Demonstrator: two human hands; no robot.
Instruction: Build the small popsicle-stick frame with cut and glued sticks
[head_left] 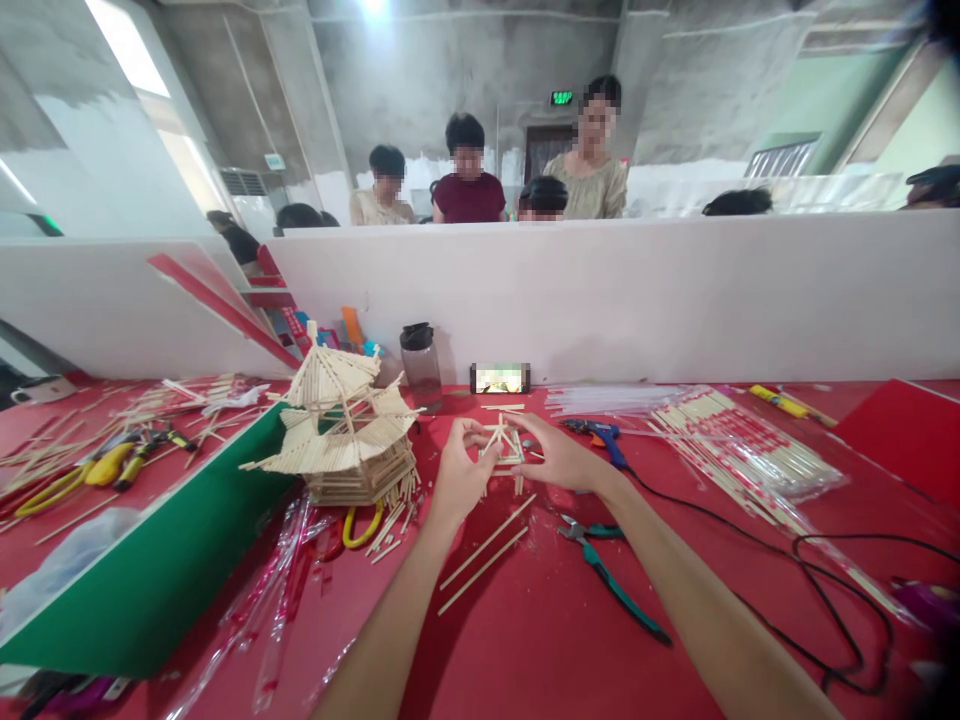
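Between both hands is a small stick frame (501,438) of pale wooden sticks, with slanting sticks meeting at a peak. My left hand (463,468) pinches its left side between thumb and fingers. On the opposite side, my right hand (564,458) curls its thumb and fingers around the frame's right edge. Two loose wooden sticks (484,555) lie on the red table just below. Green-handled cutting pliers (619,580) rest near my right forearm. To the left stands a stick-built pavilion model (360,475) with a tiered roof.
A blue glue gun (609,437) trails a black cord at the right, beside bagged sticks (757,450). A phone (500,379) and a bottle (421,365) stand by the white partition (637,290). A green board (165,560) slants at left. Several people are beyond the partition.
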